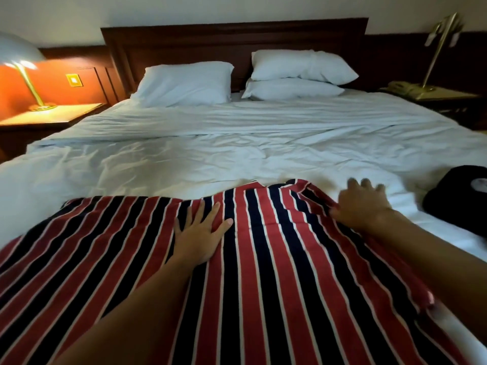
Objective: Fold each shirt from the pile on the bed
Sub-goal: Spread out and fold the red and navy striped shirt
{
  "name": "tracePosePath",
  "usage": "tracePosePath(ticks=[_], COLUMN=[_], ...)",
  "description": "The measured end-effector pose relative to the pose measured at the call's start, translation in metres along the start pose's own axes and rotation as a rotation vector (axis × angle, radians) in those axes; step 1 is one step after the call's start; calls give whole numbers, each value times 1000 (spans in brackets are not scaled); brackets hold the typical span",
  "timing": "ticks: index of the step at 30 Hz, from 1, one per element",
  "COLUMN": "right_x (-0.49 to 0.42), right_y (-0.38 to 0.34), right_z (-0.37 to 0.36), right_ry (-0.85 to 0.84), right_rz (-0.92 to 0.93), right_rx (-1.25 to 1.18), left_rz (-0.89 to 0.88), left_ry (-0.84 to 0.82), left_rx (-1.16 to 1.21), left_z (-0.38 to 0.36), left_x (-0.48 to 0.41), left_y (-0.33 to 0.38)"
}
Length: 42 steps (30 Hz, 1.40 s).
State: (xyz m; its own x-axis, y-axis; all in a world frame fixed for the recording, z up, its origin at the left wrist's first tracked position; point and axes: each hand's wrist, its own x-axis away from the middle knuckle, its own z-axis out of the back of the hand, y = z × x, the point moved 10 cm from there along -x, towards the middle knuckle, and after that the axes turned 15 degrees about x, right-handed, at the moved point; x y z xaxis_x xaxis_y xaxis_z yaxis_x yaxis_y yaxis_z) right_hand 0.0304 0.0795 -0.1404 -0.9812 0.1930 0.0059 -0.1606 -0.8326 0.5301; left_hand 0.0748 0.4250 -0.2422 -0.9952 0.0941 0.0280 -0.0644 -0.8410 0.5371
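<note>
Both hands are on the shirt, neither gripping.
- Left hand [200, 238]: flat, fingers straight and spread, palm pressing the middle of the red, navy and white striped fabric shirt [276, 280].
- Right hand [361, 206]: motion-blurred. As far as I can tell it is open and palm down, with the thumb side touching the rumpled far-right corner and the fingers reaching past it onto the sheet.

Shirt: spread on the near part of the bed, directly under my view. Its stripes and long axis run away from me towards the headboard, and the far edge lies just beyond the fingertips. The right edge sits under the right forearm, so the right hand is the nearer one to that side. The left hand pins the centre line.

My judgement: the next fold turns on bringing that right edge inward across the stripes towards the left hand.

Outward:
- White crumpled duvet of the bed [237, 154], bare beyond the shirt.
- Black folded garment [458, 204] near the right edge, apart from the shirt, with a pale patch on it.
- Three white pillows [184, 83] against the dark wooden headboard [232, 38].
- Lit brass lamp [26, 75] on the left.

Writing: none legible anywhere. The pale patch is too blurred to read.
</note>
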Motion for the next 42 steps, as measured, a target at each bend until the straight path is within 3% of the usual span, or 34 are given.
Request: tracePosePath(ticks=[3, 6, 10, 13, 18, 23, 25, 27, 31, 34, 37, 39, 40, 42], right_x=[-41, -85, -122, -114, -54, -43, -42, -42, -32, -58, -94, -92, -94, -103], right_y=[-42, -90, -157, -167, -163, -138, -137, -143, -164, -150, -91, -62, -61, -79], right_z=[47, 65, 58, 56, 54, 66, 60, 49, 53, 75, 132, 159, 162, 150], right_ry=[304, 238, -177, -351, -342, -22, -155, -310, -387, -168, 386, 642, 668, 527], right_rz=[199, 368, 584, 652, 763, 703, 708, 711, 800, 691, 251, 56, 47, 106], right_rx=[-516, -802, -567, -349, -263, -538, -684, -664, -595, -476, -306, -443, -531, -630], left_rz=[-45, -94, -158, -185, -219, -233, -236, -241, -265, -266, -266, -252, -239, -209], left_ry=[0, 26, 107, 157, 198, 220, 216, 216, 227, 235, 270, 274, 269, 252], left_rx=[-10, -45, -44, -30, -3, 2, 15, 26, 35, 71, 106, 96, 92, 83], left_z=[1, 1, 2, 4, 8, 9, 8, 9, 13, 15, 17, 16, 14, 12], left_x=[-8, -16, -28, -36, -35, -31, -30, -29, -28, -27, -27, -29, -30, -34], left_y=[-3, -5, -7, -6, -3, -4, -2, -1, 0, 0, 0, -3, -5, -7])
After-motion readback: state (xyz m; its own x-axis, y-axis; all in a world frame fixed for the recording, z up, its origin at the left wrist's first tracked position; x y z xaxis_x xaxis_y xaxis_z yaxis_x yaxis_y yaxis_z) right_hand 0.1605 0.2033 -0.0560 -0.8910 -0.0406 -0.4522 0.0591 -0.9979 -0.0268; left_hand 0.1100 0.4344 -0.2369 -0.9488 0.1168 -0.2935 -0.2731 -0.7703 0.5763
